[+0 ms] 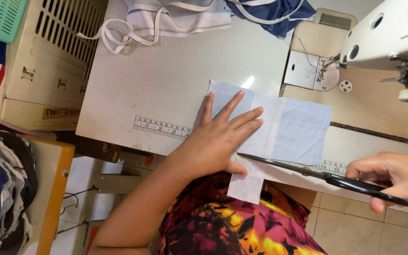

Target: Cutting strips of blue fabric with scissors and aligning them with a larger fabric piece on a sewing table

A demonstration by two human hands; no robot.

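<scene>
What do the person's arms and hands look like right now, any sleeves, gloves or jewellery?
Both are bare. The left hand shows no glove, ring or watch, and its forearm is uncovered up to the frame's lower edge. The right hand is also ungloved, with only the wrist in view. No sleeves reach the arms; a dark garment with a pink, orange and yellow print lies below.

Pale sewing table (166, 61), blue fabric piece (303, 130) (flat), heaped cloth (180, 14)

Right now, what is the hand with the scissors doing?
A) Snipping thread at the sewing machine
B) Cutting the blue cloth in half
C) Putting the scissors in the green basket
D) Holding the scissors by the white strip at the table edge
D: the right hand holds the black scissors, blades pointing at the white strip hanging over the table edge, while the left hand lies flat on the blue cloth.
</scene>
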